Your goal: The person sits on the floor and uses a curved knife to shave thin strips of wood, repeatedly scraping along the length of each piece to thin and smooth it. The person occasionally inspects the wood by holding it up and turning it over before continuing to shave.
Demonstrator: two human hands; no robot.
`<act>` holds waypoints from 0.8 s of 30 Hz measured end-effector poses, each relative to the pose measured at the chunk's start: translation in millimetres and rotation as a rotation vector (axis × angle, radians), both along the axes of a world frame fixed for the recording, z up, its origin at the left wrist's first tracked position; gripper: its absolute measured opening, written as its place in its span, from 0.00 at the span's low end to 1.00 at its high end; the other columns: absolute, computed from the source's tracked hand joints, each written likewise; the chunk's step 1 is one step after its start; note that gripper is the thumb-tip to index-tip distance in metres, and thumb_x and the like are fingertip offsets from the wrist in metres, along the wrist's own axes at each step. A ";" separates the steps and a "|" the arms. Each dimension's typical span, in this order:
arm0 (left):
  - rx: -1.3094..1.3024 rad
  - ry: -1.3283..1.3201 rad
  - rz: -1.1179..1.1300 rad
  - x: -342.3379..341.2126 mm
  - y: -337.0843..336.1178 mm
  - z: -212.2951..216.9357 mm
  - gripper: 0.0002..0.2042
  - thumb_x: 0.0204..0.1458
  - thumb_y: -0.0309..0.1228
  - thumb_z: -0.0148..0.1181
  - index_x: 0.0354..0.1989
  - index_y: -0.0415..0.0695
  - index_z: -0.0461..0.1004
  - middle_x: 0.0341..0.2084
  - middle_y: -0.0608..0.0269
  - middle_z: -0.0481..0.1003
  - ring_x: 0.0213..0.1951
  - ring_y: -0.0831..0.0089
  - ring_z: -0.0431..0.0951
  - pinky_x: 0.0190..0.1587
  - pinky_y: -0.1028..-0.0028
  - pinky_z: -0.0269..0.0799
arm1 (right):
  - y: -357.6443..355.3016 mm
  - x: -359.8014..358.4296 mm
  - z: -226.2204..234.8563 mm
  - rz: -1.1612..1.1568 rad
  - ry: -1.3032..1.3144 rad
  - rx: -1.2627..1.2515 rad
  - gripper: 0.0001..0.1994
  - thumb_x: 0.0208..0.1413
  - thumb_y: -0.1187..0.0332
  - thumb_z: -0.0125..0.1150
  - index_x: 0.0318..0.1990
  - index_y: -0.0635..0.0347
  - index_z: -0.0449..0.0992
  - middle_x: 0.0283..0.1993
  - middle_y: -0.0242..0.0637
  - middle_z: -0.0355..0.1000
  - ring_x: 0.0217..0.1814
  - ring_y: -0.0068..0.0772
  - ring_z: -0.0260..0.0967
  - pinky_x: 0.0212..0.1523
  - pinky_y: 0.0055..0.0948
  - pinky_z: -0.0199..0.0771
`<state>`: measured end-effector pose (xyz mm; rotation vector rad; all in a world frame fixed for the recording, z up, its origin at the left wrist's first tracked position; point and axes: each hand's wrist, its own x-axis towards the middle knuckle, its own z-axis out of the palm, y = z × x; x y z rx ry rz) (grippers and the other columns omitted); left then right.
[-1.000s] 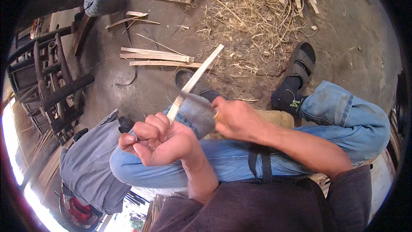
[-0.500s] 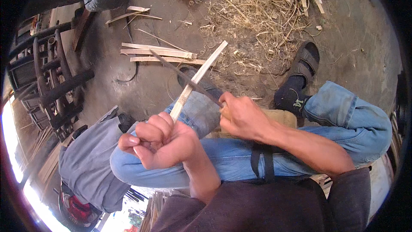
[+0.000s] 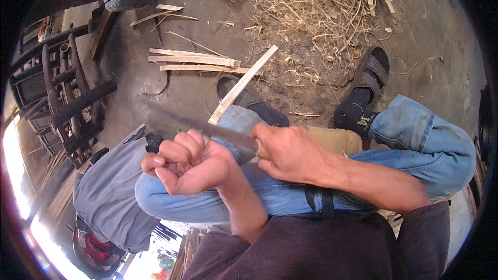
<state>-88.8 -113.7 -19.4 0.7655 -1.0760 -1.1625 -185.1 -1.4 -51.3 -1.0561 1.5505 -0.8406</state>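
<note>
My left hand (image 3: pixel 189 162) is curled closed around the near end of a pale bamboo strip (image 3: pixel 243 86), which slants up and to the right, away from me. My right hand (image 3: pixel 288 153) grips the handle of a long knife (image 3: pixel 228 136). Its blade, blurred toward the tip, reaches left across the strip, just beyond my left fingers. The strip's lower end is hidden behind the blade and my fist. Beneath both hands are my legs in blue jeans (image 3: pixel 280 189).
Several loose bamboo strips (image 3: pixel 199 60) lie on the floor ahead. Thin shavings (image 3: pixel 311 26) are heaped beyond my sandals (image 3: pixel 372 70). Dark bamboo furniture (image 3: pixel 67 88) stands at left, near grey cloth (image 3: pixel 111 186). A yellowish block (image 3: pixel 334 141) sits between my legs.
The knife has moved down along the strip toward my left hand, its blade turning flatter. My right hand has shifted slightly left and down; my left hand has barely moved.
</note>
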 end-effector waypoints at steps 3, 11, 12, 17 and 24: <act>-0.048 -0.056 0.010 -4.8 5.0 -1.7 0.09 0.60 0.41 0.45 0.34 0.51 0.58 0.10 0.73 0.48 0.11 0.83 0.42 0.15 0.79 0.37 | 1.0 -5.7 -17.2 0.007 0.081 -0.066 0.15 0.47 0.68 0.63 0.37 0.68 0.66 0.31 0.57 0.74 0.35 0.61 0.75 0.36 0.52 0.76; 0.065 0.032 0.045 -4.7 0.8 -8.5 0.07 0.59 0.39 0.43 0.34 0.51 0.60 0.10 0.72 0.49 0.11 0.83 0.44 0.16 0.80 0.38 | 2.5 -2.5 -24.5 -0.013 0.064 0.199 0.19 0.47 0.69 0.63 0.43 0.66 0.64 0.32 0.56 0.74 0.34 0.64 0.73 0.35 0.53 0.74; 0.044 0.043 0.030 -9.6 -1.8 -9.1 0.07 0.59 0.39 0.43 0.33 0.51 0.60 0.10 0.72 0.49 0.11 0.83 0.44 0.16 0.80 0.39 | 3.2 -2.3 -22.0 -0.027 0.074 0.102 0.18 0.47 0.69 0.63 0.43 0.66 0.64 0.31 0.56 0.73 0.34 0.64 0.73 0.35 0.53 0.74; -0.016 -0.006 -0.010 -11.4 7.0 -7.1 0.09 0.61 0.40 0.45 0.34 0.50 0.60 0.10 0.73 0.49 0.12 0.84 0.44 0.16 0.80 0.38 | 5.6 -6.2 -26.3 -0.047 0.099 0.083 0.18 0.47 0.69 0.63 0.42 0.66 0.65 0.27 0.55 0.73 0.34 0.62 0.74 0.34 0.52 0.75; -0.069 -0.039 -0.086 -15.3 10.9 -1.9 0.12 0.62 0.43 0.49 0.34 0.50 0.59 0.10 0.73 0.50 0.11 0.83 0.44 0.16 0.79 0.38 | 9.9 -16.3 -40.6 -0.048 0.141 0.200 0.14 0.46 0.68 0.59 0.37 0.68 0.67 0.27 0.57 0.74 0.34 0.61 0.75 0.37 0.52 0.76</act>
